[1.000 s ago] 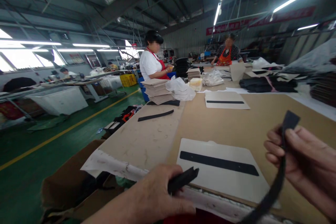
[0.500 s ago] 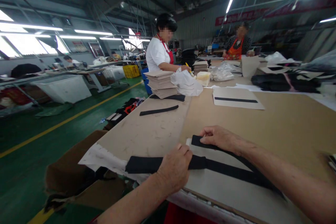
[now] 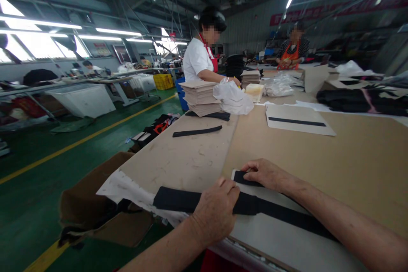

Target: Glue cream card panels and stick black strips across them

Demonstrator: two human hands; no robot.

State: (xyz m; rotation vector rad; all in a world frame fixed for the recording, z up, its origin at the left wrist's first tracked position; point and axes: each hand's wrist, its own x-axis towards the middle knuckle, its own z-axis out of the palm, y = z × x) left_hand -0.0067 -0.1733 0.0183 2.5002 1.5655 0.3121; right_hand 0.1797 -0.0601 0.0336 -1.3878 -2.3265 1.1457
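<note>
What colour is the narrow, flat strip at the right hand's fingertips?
The narrow, flat strip at the right hand's fingertips is black, seen best in the head view.

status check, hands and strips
Left hand on a black strip. Right hand at another strip's end. Right forearm hides part of pale board.

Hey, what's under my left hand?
At least one black strip, showing on both sides of your left hand; the stretch beneath your hand is covered.

Partly covered, partly blurred
The left hand (image 3: 216,206) hides part of a black strip (image 3: 177,199); the red banner (image 3: 338,11) is unreadable.
</note>
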